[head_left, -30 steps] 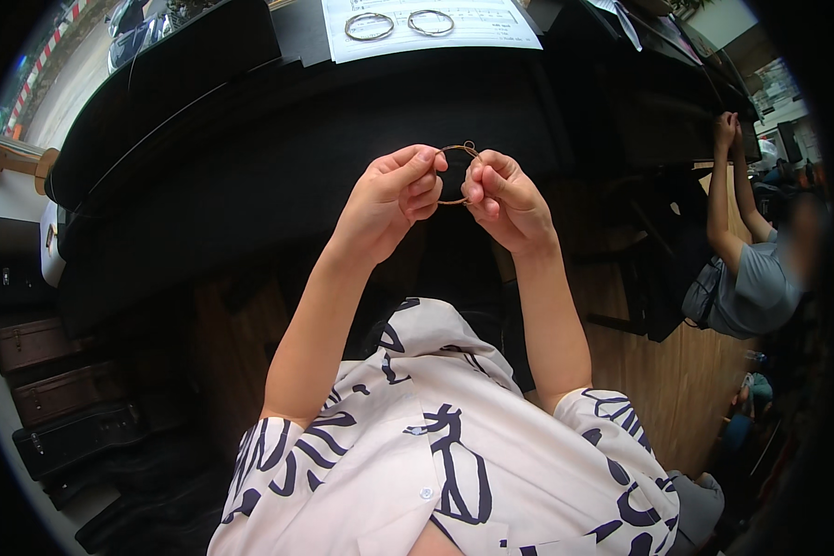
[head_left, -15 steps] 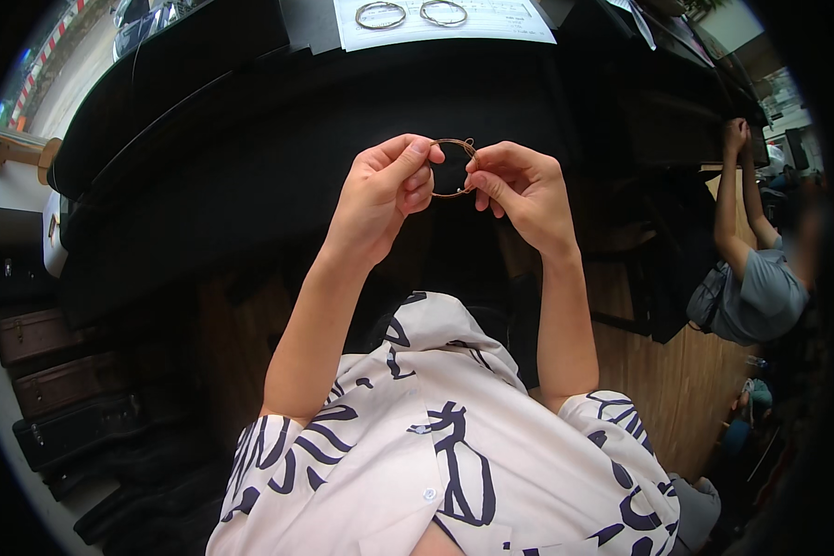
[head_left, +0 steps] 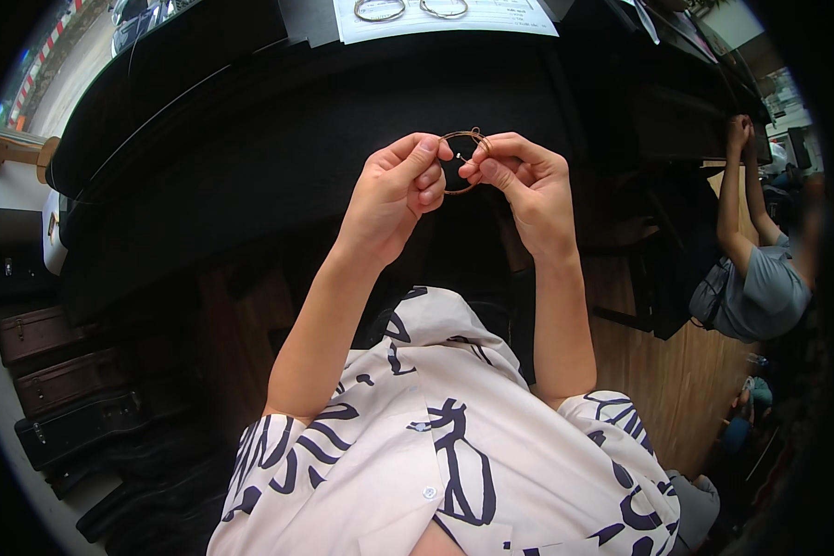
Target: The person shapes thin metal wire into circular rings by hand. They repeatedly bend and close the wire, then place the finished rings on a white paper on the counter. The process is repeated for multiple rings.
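In front of me, above the black table [head_left: 250,120], I hold a coiled copper-coloured string [head_left: 461,134], which looks like a guitar string. My left hand [head_left: 386,199] pinches the left side of the coil between thumb and curled fingers. At its right side, the thumb and fingers of my right hand [head_left: 536,190] are closed on the string, and a small pale bead-like end [head_left: 460,157] sticks out by their tips. A small loop of string rises at the coil's top. My fingers cover parts of the ring.
Two silvery coils, a left one [head_left: 380,19] and a right one [head_left: 445,16], lie on a printed sheet [head_left: 500,25] at the table's far side. Dark cases [head_left: 79,422] are stacked at left. Another person [head_left: 760,292] sits at right, above a wooden floor [head_left: 653,385].
My right fingers have shifted up along the coil, and the bead-like end has moved up and left, inside the ring. My left hand has drifted slightly right with the coil.
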Tool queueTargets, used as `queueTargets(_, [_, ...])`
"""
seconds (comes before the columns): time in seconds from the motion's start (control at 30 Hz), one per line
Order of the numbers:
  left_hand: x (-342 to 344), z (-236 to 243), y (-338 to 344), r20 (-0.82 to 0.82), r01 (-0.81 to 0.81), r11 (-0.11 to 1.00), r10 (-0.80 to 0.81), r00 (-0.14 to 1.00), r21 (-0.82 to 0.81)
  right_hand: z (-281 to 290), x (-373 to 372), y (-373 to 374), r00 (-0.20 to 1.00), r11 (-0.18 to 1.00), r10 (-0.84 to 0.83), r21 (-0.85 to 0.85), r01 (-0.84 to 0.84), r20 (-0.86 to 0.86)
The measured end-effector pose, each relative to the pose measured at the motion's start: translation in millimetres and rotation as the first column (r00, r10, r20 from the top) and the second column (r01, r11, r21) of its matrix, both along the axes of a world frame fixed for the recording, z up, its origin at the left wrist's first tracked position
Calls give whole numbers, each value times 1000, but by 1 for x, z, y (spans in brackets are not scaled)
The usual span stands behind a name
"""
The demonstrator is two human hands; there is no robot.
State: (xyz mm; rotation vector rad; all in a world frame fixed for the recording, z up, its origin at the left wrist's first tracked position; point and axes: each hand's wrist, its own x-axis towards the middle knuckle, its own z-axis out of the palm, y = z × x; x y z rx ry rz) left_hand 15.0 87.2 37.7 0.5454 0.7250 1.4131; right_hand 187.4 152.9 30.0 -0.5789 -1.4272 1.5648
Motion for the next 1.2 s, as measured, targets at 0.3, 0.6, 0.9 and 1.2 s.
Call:
queueTargets(0.3, [3, -6, 5, -4, -92, 996, 92, 996, -23, -16, -3, 1, 959, 949, 148, -239, -207, -242])
queueTargets(0.6, [-1, -7, 3, -79, -177, 983, 173, 982, -41, 1, -5, -5, 984, 999, 15, -45, -7, 176])
queueTargets(0.9, [3, -9, 0, -56, -188, 982, 186, 981, -32, 12, -2, -4, 880, 890, -266, 450, 68, 394])
queueTargets(1.2, [9, -9, 8, -90, -151, 989, 149, 985, -6, -9, -5, 2, 985, 989, -149, 8, 149, 89])
